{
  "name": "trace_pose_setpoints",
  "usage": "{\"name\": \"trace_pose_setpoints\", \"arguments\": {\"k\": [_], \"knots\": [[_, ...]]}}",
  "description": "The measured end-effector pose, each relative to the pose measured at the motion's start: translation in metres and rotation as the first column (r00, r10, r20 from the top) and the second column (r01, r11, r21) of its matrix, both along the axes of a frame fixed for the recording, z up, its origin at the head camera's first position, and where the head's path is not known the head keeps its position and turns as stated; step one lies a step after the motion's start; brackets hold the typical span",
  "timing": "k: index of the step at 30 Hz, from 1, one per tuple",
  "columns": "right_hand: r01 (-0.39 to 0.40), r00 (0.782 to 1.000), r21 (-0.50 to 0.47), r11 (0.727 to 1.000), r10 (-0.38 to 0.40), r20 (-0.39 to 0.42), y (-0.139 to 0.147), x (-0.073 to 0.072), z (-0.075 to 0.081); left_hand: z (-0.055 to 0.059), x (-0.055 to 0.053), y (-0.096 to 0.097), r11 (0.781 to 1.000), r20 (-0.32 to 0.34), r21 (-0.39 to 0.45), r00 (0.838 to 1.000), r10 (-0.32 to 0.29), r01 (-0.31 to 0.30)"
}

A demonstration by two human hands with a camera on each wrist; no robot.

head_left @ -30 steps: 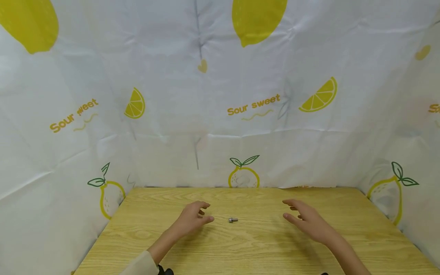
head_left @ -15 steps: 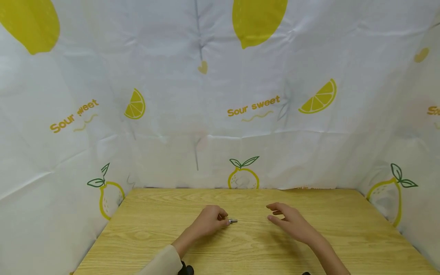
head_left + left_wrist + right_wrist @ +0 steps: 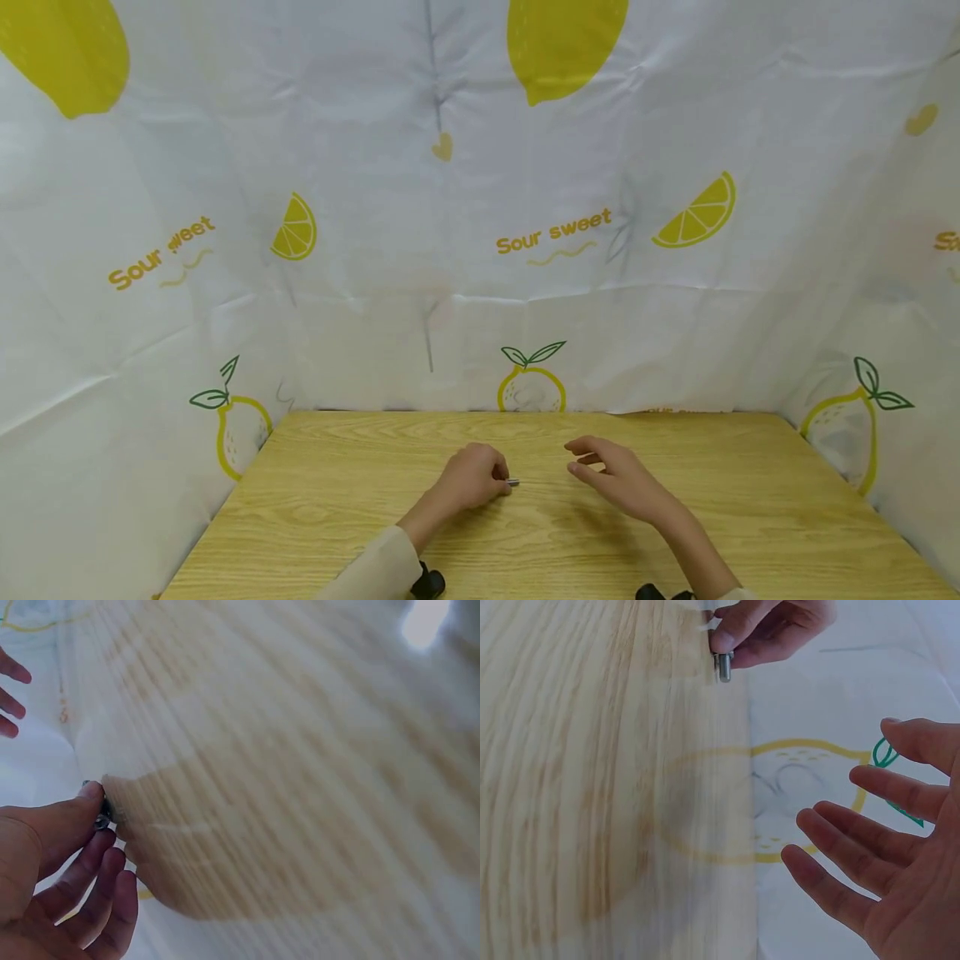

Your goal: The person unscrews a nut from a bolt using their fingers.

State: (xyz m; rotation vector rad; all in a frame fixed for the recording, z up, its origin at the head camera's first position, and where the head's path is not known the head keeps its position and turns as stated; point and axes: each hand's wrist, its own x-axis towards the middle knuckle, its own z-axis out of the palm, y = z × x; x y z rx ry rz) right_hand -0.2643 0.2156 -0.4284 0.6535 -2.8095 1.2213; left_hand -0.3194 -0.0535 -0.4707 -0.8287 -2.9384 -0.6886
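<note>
A small silver bolt (image 3: 513, 482) is at the middle of the wooden table. My left hand (image 3: 474, 477) pinches its head between thumb and fingers, so only the shank shows in the head view. The right wrist view shows the bolt's shank (image 3: 724, 669) jutting from those fingers, close to the tabletop. In the left wrist view the bolt (image 3: 103, 820) is dark and partly covered by the thumb. To the right of it, apart from the bolt, my right hand (image 3: 618, 479) hovers above the table with loosely extended fingers (image 3: 847, 855) and holds nothing.
The wood-grain table (image 3: 322, 508) reaches back to a white curtain (image 3: 375, 333) printed with lemons, which also hangs along the left and right sides. Black wrist devices (image 3: 429, 582) show at the bottom of the head view.
My left hand has moved right to the bolt and its thumb and fingers have closed on the head. My right hand has come left, nearer the bolt, still with nothing in it.
</note>
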Motion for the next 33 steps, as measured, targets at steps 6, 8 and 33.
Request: {"name": "trace_pose_setpoints", "arguments": {"k": [6,8,33], "knots": [[-0.008,1.000,-0.017,1.000,0.008,0.002,-0.005,0.000,0.004,0.000,0.003,0.002,0.999,0.000,-0.035,1.000,0.000,0.000],[-0.014,1.000,-0.027,1.000,0.014,0.003,-0.007,0.000,0.006,0.001,0.004,0.002,1.000,0.019,0.003,1.000,0.010,-0.010],[-0.071,0.997,-0.124,0.990,0.065,-0.051,-0.035,0.001,0.043,0.049,0.040,0.006,0.758,0.107,0.652,0.991,-0.078,-0.010]]}}
